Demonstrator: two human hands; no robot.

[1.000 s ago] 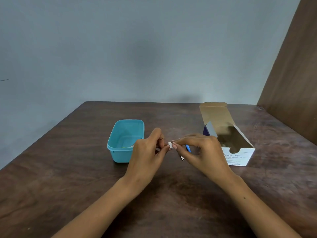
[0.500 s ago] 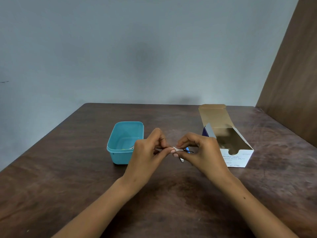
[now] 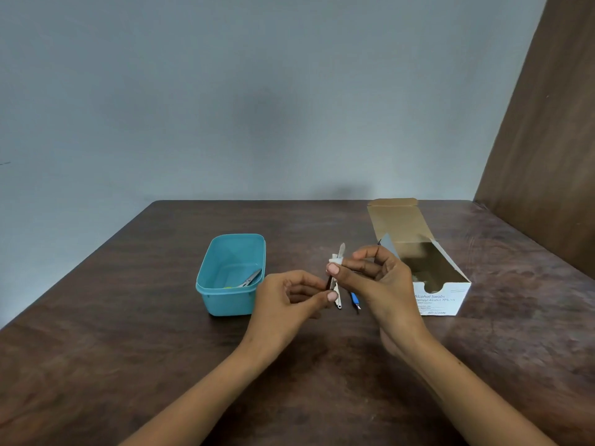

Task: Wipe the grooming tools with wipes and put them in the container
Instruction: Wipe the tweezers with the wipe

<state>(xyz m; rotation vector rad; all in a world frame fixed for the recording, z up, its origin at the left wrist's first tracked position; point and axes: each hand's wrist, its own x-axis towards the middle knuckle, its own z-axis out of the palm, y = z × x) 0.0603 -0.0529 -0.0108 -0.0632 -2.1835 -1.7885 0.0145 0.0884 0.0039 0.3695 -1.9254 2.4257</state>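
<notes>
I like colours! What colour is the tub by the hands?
Teal blue tub, in the head view.

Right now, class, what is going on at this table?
A person is cleaning a small metal grooming tool. The left hand pinches its lower end, while the right hand pinches a white wipe around its upper part. The teal container already holds small scissors. A blue-handled tool lies on the table beside the open alcohol swab box.
</notes>
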